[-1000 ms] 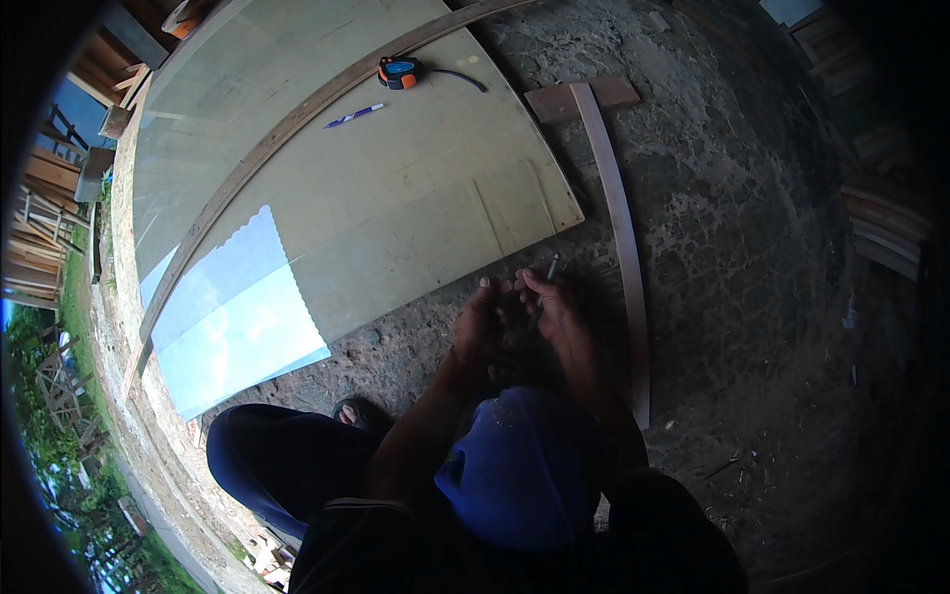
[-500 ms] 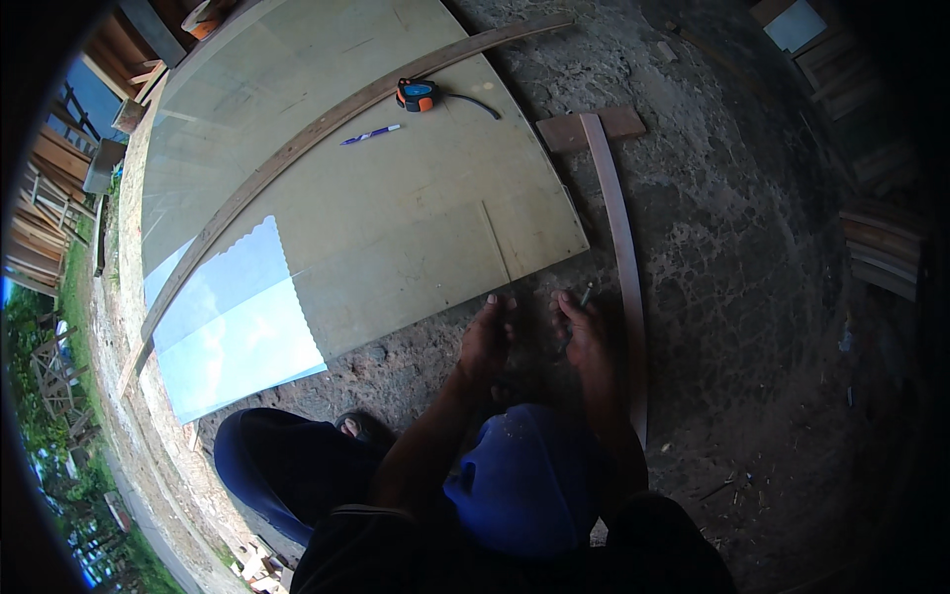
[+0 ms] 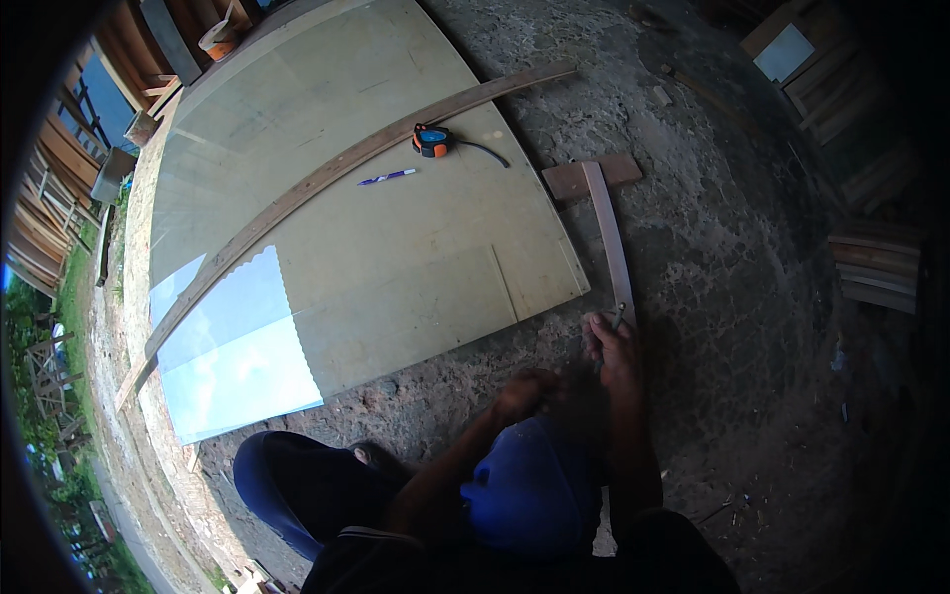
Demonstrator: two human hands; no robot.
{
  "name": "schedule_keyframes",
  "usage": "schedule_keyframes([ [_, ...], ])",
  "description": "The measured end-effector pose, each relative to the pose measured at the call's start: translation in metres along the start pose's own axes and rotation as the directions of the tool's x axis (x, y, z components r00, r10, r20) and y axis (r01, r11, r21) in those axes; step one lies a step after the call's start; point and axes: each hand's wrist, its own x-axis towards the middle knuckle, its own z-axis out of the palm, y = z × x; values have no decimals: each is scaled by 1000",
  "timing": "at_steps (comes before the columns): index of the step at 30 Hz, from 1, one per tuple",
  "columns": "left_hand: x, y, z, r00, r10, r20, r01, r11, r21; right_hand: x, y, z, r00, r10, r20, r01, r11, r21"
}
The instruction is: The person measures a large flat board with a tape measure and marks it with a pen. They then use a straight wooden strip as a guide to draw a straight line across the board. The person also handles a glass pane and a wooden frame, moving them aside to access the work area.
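My right hand (image 3: 616, 351) is closed around a slim rod-like tool (image 3: 620, 313) with a small metal head poking up past the fingers. It hovers over the lower part of a thin pale wooden strip (image 3: 607, 223). Lower and to the left, above my knee, my left hand (image 3: 524, 396) is curled shut in shadow; whatever it may hold is hidden. Ahead of both hands lies a large shiny flat sheet (image 3: 396, 262), its near left part mirroring bright sky. A long wooden batten (image 3: 327, 176) crosses the sheet, with a tape measure (image 3: 432, 141) and a purple-and-white pen (image 3: 387, 178) beside it.
A short brown board (image 3: 564, 181) lies under the strip's far end. Stacked timber (image 3: 876, 262) stands at the right. An orange-and-grey container (image 3: 218, 42) sits at the far left. My bent knee (image 3: 272, 485) is near the sheet's front edge, on rough ground.
My right hand has moved right, over the wooden strip, with the tool still in it. My left hand has drawn back toward my body and curled up. The whole view has tilted slightly.
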Motion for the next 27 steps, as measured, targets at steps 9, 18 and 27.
schedule_keyframes([
  [9,-21,153,-37,839,465,-283,-529,819,-222,4,-69,38,985,-130,117,130,992,5],
  [18,-139,254,-120,872,487,-52,-408,780,474,-9,-116,134,948,-180,263,175,984,43],
  [27,-307,210,-119,908,395,136,-271,309,912,-10,-121,134,954,-180,241,190,981,-22],
])
